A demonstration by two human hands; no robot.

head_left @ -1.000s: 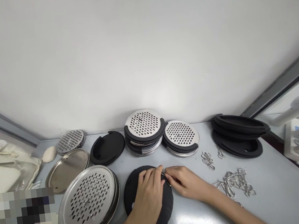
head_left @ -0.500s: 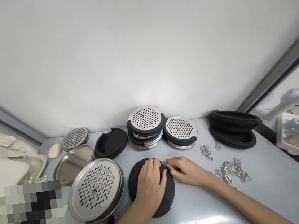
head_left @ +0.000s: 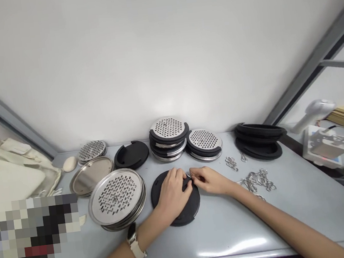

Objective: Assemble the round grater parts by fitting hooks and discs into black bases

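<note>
A round black cover (head_left: 187, 215) lies flat on the grey table in front of me. My left hand (head_left: 173, 189) rests over it, its fingers curled toward the far right edge and the thumb close to the rim. My right hand (head_left: 208, 180) is closed in a pinch at that same edge. Between its fingertips is a small metal carabiner clip (head_left: 189, 176), mostly covered by the fingers and touching the cover's rim. Whether the clip passes through the cover is hidden. To the right lie several loose carabiner clips (head_left: 256, 181), with a smaller group (head_left: 231, 163) behind them.
Left of the cover stands a stack of round metal graters (head_left: 117, 196), beside metal plates (head_left: 91, 176). Behind are an open black cover (head_left: 131, 155) and two grater stacks (head_left: 168, 128) (head_left: 204, 139). More black covers (head_left: 258, 145) sit right, near a handheld scanner (head_left: 316, 113).
The view has shifted, so the table's front edge now shows. Both hands stay at the cover's far right edge, with the clip still pinched in my right fingers.
</note>
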